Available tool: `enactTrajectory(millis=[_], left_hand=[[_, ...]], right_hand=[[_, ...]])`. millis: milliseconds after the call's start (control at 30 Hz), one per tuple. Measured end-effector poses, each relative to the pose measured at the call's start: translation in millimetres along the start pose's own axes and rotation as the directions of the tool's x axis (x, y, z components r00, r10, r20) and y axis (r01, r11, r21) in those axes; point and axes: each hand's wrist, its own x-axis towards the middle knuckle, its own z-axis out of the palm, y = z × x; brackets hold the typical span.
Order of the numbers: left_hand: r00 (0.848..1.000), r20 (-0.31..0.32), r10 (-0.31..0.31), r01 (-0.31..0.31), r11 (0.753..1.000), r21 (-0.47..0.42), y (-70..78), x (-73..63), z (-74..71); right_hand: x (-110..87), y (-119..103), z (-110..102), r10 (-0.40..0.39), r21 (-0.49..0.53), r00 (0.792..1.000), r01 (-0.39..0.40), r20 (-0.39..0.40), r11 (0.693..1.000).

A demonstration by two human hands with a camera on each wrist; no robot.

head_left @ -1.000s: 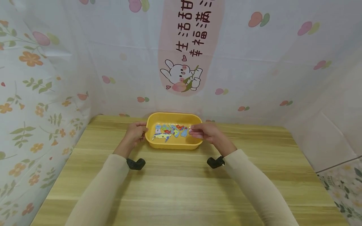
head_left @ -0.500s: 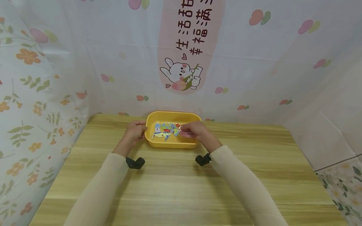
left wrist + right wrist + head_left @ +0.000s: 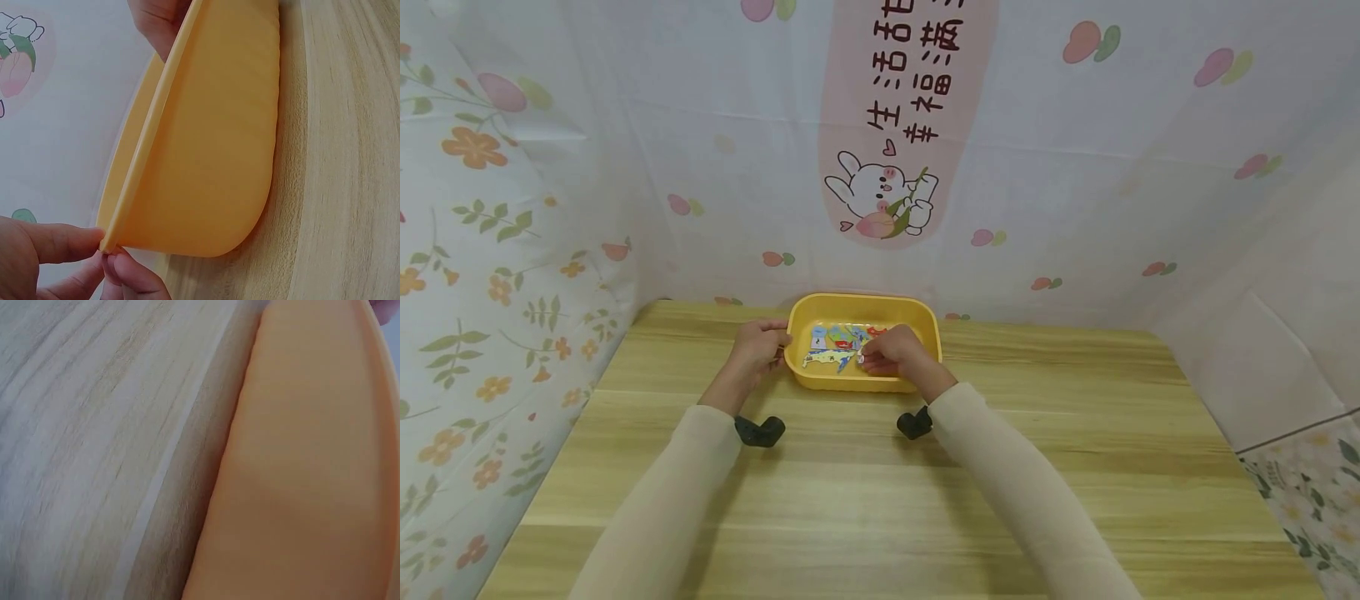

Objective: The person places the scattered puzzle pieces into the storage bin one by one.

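Note:
A yellow plastic tub (image 3: 863,384) with rounded corners stands at the back of the table. Several flat, colourful puzzle pieces (image 3: 827,358) lie on its floor, some overlapping. At the tub's left end my left hand (image 3: 756,345) pinches the rim; the left wrist view shows thumb and fingertips on either side of the lip (image 3: 140,140). My right hand (image 3: 897,350) reaches inside the tub, over its right half, and pinches a small whitish puzzle piece (image 3: 861,358) at the fingertips. In the right wrist view only the tub's outer wall (image 3: 306,462) shows, the right hand being hidden.
The wood-grain table (image 3: 835,492) stretches in front of and beside the tub. Close behind it hangs a white printed cloth (image 3: 737,200) with a rabbit picture. Flowered cloth (image 3: 512,292) covers the left side. A dark wrist mount (image 3: 762,432) sits on each arm.
My right hand has moved left across the tub with the small puzzle piece, from the right end towards the middle. The left hand has stayed on the rim.

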Motion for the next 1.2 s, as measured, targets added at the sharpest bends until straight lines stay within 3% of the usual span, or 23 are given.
enactTrajectory(millis=[400,800,1033,1200], left_hand=[[1.0,-0.003,-0.001,0.001,1.0,0.002,-1.9,-0.7,-1.6],[1.0,0.011,-0.005,0.005,1.0,0.002,-1.0,-0.7,1.4],[1.0,0.014,0.003,-0.004,1.0,0.027,-2.0,-0.2,0.8],[0.999,0.029,0.032,-0.035,0.997,0.075,-4.5,-2.5,-3.2]], right_hand=[[4.6,4.6,10.3,-0.023,-0.106,0.999,0.018,-0.04,0.994],[2.4,2.2,14.4,-0.048,-0.248,0.992,0.017,-0.119,0.969],[-2.3,-1.7,11.2,-0.095,-0.389,0.983,0.027,-0.158,0.921],[-17.7,-7.3,-3.1,-0.219,-0.459,0.971,0.152,-0.098,0.875]])
